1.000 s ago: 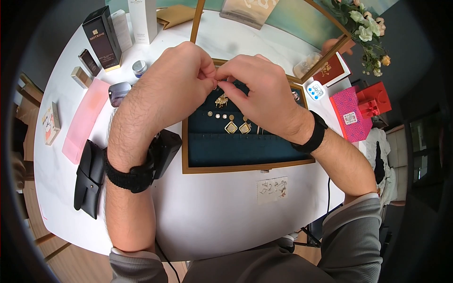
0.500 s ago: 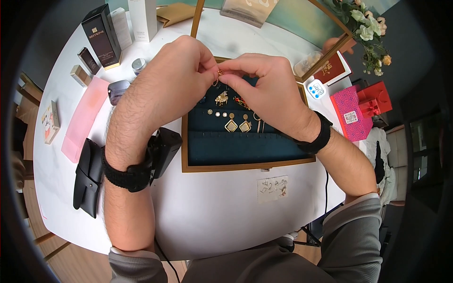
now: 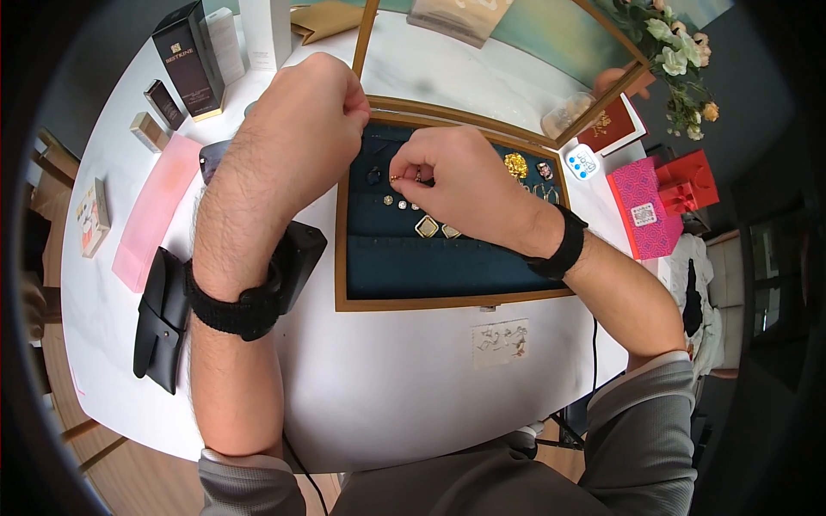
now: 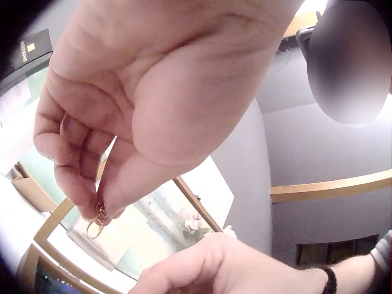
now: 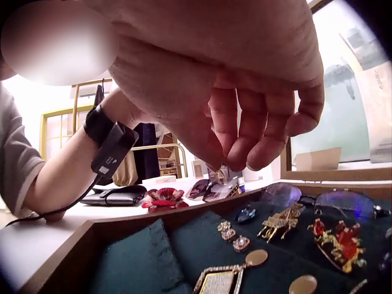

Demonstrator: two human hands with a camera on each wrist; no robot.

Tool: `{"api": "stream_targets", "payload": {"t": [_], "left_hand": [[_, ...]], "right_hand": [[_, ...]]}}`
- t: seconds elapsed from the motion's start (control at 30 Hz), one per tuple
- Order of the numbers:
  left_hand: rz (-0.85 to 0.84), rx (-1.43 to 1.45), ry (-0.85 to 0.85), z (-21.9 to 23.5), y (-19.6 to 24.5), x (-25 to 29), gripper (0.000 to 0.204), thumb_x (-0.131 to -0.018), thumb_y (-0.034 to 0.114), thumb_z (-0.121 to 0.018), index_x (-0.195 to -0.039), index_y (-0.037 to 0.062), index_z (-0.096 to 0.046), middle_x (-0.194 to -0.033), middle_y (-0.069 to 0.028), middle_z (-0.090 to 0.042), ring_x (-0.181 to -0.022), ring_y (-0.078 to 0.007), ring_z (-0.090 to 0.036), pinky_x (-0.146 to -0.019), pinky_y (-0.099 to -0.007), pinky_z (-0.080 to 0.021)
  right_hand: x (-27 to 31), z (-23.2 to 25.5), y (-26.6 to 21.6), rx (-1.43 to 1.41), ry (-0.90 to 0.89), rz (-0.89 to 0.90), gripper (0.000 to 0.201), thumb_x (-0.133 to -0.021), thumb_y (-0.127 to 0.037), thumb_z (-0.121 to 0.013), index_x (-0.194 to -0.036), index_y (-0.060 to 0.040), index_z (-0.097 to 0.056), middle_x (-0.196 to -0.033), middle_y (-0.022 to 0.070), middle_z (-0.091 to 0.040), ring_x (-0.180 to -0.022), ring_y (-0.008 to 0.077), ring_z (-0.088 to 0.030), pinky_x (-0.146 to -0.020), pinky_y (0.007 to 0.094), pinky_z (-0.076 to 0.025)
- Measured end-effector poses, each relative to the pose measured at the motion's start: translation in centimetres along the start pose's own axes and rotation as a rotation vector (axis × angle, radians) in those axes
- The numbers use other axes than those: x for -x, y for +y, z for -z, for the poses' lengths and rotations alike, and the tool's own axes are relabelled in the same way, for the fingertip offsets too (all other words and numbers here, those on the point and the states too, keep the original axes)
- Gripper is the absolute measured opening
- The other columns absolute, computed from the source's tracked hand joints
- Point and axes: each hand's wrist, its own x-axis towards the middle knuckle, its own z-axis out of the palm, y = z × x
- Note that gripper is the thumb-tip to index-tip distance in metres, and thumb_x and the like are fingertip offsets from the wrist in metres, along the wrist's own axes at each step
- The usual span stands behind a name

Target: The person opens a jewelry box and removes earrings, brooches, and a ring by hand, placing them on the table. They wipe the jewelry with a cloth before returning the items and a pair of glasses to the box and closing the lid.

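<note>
My left hand [image 3: 317,112] is raised over the far left corner of the jewelry box [image 3: 447,302]. Its thumb and fingertips pinch a small gold hoop earring [image 4: 95,229], seen hanging in the left wrist view. Low over the box's dark green lining, my right hand [image 3: 469,182] pinches a tiny gold piece [image 3: 395,179] between thumb and forefinger; its kind cannot be told. Below that hand lie small sparkling studs [image 3: 402,205], diamond-shaped drop earrings [image 3: 427,226] and a blue gem [image 3: 373,175]. The right wrist view adds a gold brooch [image 5: 283,222] and a red-and-gold brooch [image 5: 340,245].
The box's glass lid stands up on its wooden frame [image 3: 365,43]. A card of small jewelry [image 3: 501,342] lies in front. Left are a black case [image 3: 161,322], a pink strip [image 3: 159,211] and a black carton [image 3: 189,64]; right, a white timer [image 3: 582,162] and red box [image 3: 686,181].
My hands were together over the box at a small gold piece; now they are apart. The left has drawn up and left, the right slightly nearer. A yellow-gold ornament at the right has come into view.
</note>
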Motion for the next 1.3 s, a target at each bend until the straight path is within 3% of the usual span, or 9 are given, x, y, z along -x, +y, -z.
{"api": "stream_targets", "payload": {"t": [0.2, 0.27, 0.3, 0.6, 0.67, 0.77, 1.2, 1.3], "left_hand": [[0.006, -0.006, -0.052, 0.0, 0.0, -0.2, 0.018, -0.099, 0.012, -0.075, -0.103, -0.0049, -0.081, -0.089, -0.0185, -0.078, -0.08, -0.0247, -0.075, -0.073, -0.0387, -0.06], [-0.003, -0.027, -0.05, 0.2, 0.1, -0.2, 0.018, -0.099, 0.012, -0.076, -0.103, -0.005, -0.081, -0.088, -0.0183, -0.078, -0.079, -0.0244, -0.075, -0.072, -0.0386, -0.06], [-0.001, -0.028, -0.05, 0.3, 0.0, -0.2, 0.018, -0.099, 0.012, -0.076, -0.103, -0.005, -0.081, -0.088, -0.0183, -0.078, -0.079, -0.0244, -0.075, -0.072, -0.0386, -0.06], [-0.001, -0.037, -0.03, 0.3, 0.2, 0.1, 0.019, -0.101, 0.014, -0.077, -0.105, -0.0037, -0.082, -0.089, -0.0186, -0.079, -0.08, -0.0252, -0.078, -0.072, -0.0379, -0.062], [-0.011, -0.044, -0.016, 0.2, 0.2, 0.1, 0.019, -0.101, 0.014, -0.077, -0.106, -0.0035, -0.082, -0.09, -0.0186, -0.08, -0.082, -0.025, -0.078, -0.073, -0.0376, -0.063], [-0.004, -0.041, -0.023, 0.2, 0.3, 0.1, 0.019, -0.101, 0.014, -0.076, -0.107, -0.0039, -0.082, -0.091, -0.0193, -0.08, -0.082, -0.0251, -0.079, -0.074, -0.0378, -0.063], [-0.022, -0.051, -0.013, 0.2, 0.4, 0.2, 0.019, -0.101, 0.013, -0.076, -0.108, -0.0039, -0.082, -0.092, -0.0193, -0.08, -0.084, -0.0249, -0.079, -0.075, -0.0376, -0.064], [-0.012, -0.045, -0.029, 0.3, 0.6, 0.2, 0.019, -0.102, 0.012, -0.076, -0.108, -0.0039, -0.082, -0.093, -0.019, -0.08, -0.085, -0.025, -0.08, -0.076, -0.037, -0.065]], "right_hand": [[-0.3, -1.7, 0.7, -0.034, -0.086, -0.076, 0.005, -0.086, -0.007, -0.079, -0.088, -0.0025, -0.08, -0.084, 0.0144, -0.076, -0.08, 0.0336, -0.075, -0.076, 0.043, -0.06], [-0.5, -1.9, 0.8, 0.004, -0.088, -0.053, 0.009, -0.087, -0.005, -0.083, -0.093, 0.0001, -0.079, -0.084, 0.0121, -0.073, -0.075, 0.0246, -0.073, -0.069, 0.0357, -0.059], [-0.7, -2.1, 0.9, 0.002, -0.089, -0.052, 0.009, -0.087, -0.005, -0.083, -0.093, 0.0001, -0.079, -0.084, 0.0121, -0.073, -0.075, 0.0246, -0.073, -0.069, 0.0357, -0.059], [-1.2, -2.8, 0.2, 0.116, -0.085, -0.02, 0.006, -0.087, -0.005, -0.081, -0.091, -0.0017, -0.079, -0.084, 0.0113, -0.073, -0.077, 0.0279, -0.074, -0.073, 0.0389, -0.06], [-1.2, -2.7, 0.0, 0.117, -0.103, -0.055, 0.007, -0.088, -0.008, -0.076, -0.086, -0.0017, -0.079, -0.085, 0.0149, -0.076, -0.084, 0.0353, -0.076, -0.083, 0.0454, -0.061], [-1.1, -2.8, -0.1, 0.158, -0.117, -0.039, 0.006, -0.086, -0.005, -0.081, -0.09, -0.0022, -0.079, -0.084, 0.0111, -0.073, -0.081, 0.0288, -0.074, -0.075, 0.0404, -0.06], [-1.1, -2.8, 0.3, 0.234, -0.088, 0.001, 0.006, -0.083, -0.005, -0.081, -0.089, -0.0024, -0.079, -0.084, 0.0107, -0.073, -0.081, 0.03, -0.073, -0.075, 0.0413, -0.059], [-1.1, -2.7, 0.2, 0.207, -0.114, -0.017, 0.006, -0.089, -0.008, -0.076, -0.085, -0.0046, -0.079, -0.085, 0.0119, -0.075, -0.087, 0.0327, -0.074, -0.082, 0.0462, -0.058]]}}
